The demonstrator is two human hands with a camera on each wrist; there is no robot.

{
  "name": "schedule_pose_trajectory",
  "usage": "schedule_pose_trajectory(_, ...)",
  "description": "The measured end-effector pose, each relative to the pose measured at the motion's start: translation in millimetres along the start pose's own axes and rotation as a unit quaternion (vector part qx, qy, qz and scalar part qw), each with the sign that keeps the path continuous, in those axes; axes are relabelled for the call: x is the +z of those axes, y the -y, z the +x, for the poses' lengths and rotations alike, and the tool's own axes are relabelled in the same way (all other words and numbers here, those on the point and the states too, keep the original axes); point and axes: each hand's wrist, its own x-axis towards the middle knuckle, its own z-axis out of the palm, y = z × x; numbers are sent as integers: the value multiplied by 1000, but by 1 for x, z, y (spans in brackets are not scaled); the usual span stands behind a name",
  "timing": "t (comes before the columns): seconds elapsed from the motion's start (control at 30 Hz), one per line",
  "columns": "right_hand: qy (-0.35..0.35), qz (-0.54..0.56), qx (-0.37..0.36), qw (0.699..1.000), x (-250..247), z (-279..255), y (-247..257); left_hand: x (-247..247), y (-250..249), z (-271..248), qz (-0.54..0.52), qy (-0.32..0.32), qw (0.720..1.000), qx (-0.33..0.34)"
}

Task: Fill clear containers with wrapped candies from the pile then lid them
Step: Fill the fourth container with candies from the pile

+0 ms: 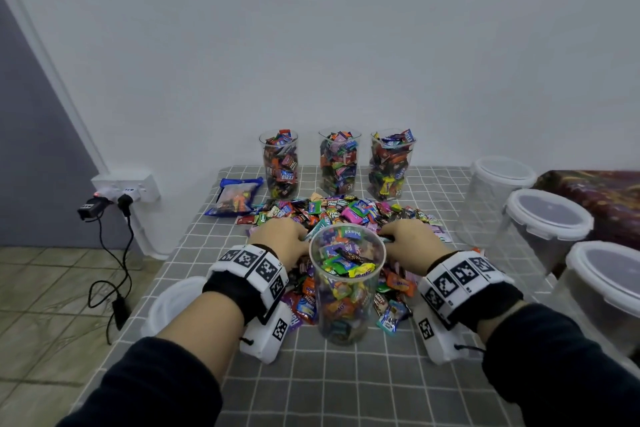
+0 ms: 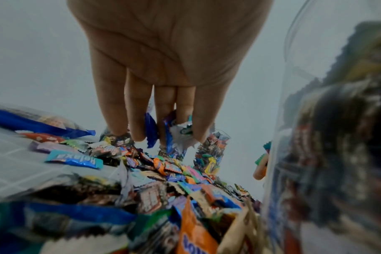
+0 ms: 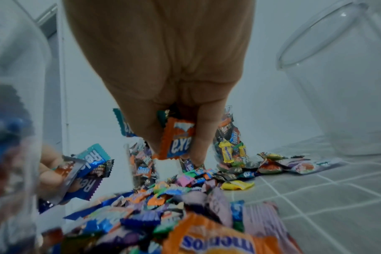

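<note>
**Both hands gather sweets beside the near cup**

Fingers [image 2: 139, 123] of the left hand [image 2: 163, 56] curl down around a few wrappers, blue and white ones poking out between them. The right hand [image 3: 163, 68] pinches an orange wrapper [image 3: 177, 140] reading "exa" upside down, part of "Relaxa".

Only the head view shows the layout: the clear cup [image 1: 346, 282], nearly full, stands near on the checked tablecloth [image 1: 346, 392], with the candy pile [image 1: 346, 213] just behind it and a hand at either side of its rim. Three filled cups [image 1: 338, 163] line the far edge; lidded tubs [image 1: 549, 224] sit at the right.

"Relaxa" also shows on a teal sweet [image 2: 74, 160] in the left wrist view, "mentos" on yellow sweets [image 3: 226, 153] and a near orange wrapper [image 3: 218, 244] in the right wrist view.
</note>
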Motion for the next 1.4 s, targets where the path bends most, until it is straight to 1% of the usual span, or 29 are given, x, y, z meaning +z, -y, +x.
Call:
schedule_pose_trajectory(0.1,-20,23,-3,1000,-10,-5,4,0,0,-2,-26,-24,999,0)
schedule_pose_trajectory(0.23,-49,64,-20,997,-25,-14,10,-5,-1,-8,-25,-40,999,1)
schedule_pose_trajectory(0.4,-112,119,-70,984,-52,-34,29,-18,-5,-17,-57,-71,996,20)
schedule_pose_trajectory(0.57,-136,132,-128,973,-68,-55,53,-35,-15,-30,-106,-120,986,41)
schedule_pose_trajectory(0.73,-112,121,-163,973,-63,-68,68,-41,-19,-37,-156,-140,976,62)
schedule_pose_trajectory(0.83,-96,115,-175,973,-57,-71,72,-41,-19,-40,-161,-146,973,72)
schedule_pose_trajectory(0.93,-96,104,-187,972,-52,-73,73,-42,-19,-45,-164,-143,973,79)
schedule_pose_trajectory(1.07,-83,133,-201,967,-49,-74,72,-42,-20,-49,-169,-144,972,77)
schedule_pose_trajectory(1.17,-88,146,-194,966,-45,-73,68,-42,-22,-53,-163,-151,972,72)
schedule_pose_trajectory(1.27,-104,204,-166,959,-41,-76,62,-44,-22,-56,-155,-151,974,71)
schedule_pose_trajectory(1.33,-107,268,-140,947,-38,-78,56,-46,-23,-58,-153,-149,974,70)
schedule_pose_trajectory(1.37,-84,301,-124,942,-37,-79,51,-48,-23,-60,-152,-148,975,70)
schedule_pose_trajectory(1.4,-44,332,-107,936,-35,-79,47,-51,-24,-62,-148,-147,975,71)
